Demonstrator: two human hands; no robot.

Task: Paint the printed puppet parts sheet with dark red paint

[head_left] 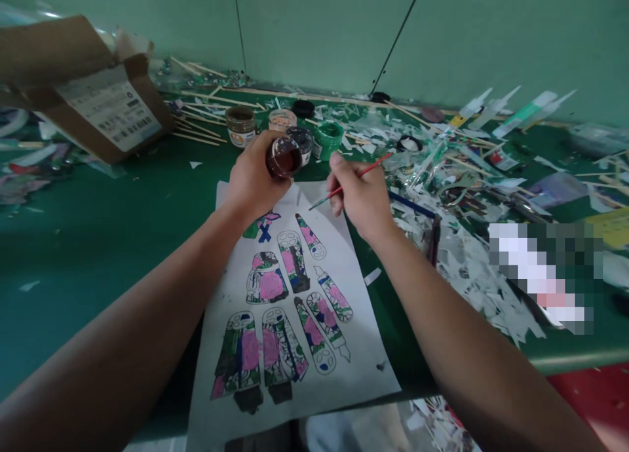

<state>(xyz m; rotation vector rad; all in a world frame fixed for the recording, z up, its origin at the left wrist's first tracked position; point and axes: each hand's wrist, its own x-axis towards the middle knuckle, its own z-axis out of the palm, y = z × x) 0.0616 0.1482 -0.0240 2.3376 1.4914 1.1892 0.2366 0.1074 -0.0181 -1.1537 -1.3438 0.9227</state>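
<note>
Left hand (258,177) closed round open jar (285,157) of dark red contents, above far end of patterned sheet (363,354); right hand (362,191) pinches red-handled brush (373,165), tip over sheet. I judge jar rigid, smooth, spill-prone: grasp wall below rim. Brush light, slim: pinch handle. Left fingertips mostly hidden; from here I cannot make out fill level.

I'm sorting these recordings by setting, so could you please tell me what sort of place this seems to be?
Probably a craft workshop: there are open paint jars, a thin red brush in use, and heaps of white scraps on the green table.
</note>
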